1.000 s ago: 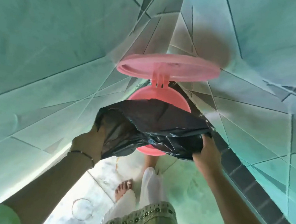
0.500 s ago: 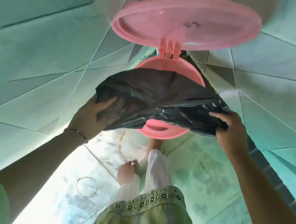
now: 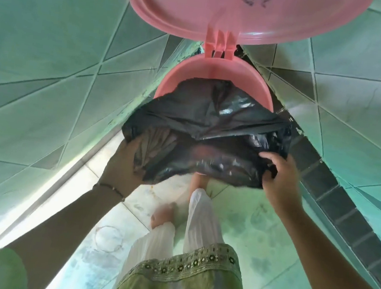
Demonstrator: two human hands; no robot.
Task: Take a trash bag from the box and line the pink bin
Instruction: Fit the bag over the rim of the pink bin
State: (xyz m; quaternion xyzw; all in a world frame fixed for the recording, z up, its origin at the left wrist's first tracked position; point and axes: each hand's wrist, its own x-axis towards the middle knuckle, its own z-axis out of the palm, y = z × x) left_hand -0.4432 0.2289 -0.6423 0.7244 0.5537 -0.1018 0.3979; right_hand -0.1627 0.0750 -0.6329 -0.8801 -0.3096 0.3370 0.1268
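The pink bin [image 3: 209,70] stands in a tiled corner with its round lid [image 3: 226,8] swung up on the hinge. A black trash bag [image 3: 206,127] lies spread over the bin's mouth, covering the near part of the rim; the far rim still shows pink. My left hand [image 3: 124,162] grips the bag's left edge, fingers under the plastic. My right hand [image 3: 279,178] pinches the bag's right edge. The bag's front drapes down over the bin's near side. The bag box is not in view.
Green tiled walls [image 3: 51,53] close in on both sides of the bin. A dark tile strip [image 3: 345,213] runs along the right wall's base. My bare feet [image 3: 163,216] and white trouser legs stand on the pale floor just before the bin.
The view has come closer to the bin and the lid now fills the top. Both hands have drawn the bag's mouth wider and lower over the rim.
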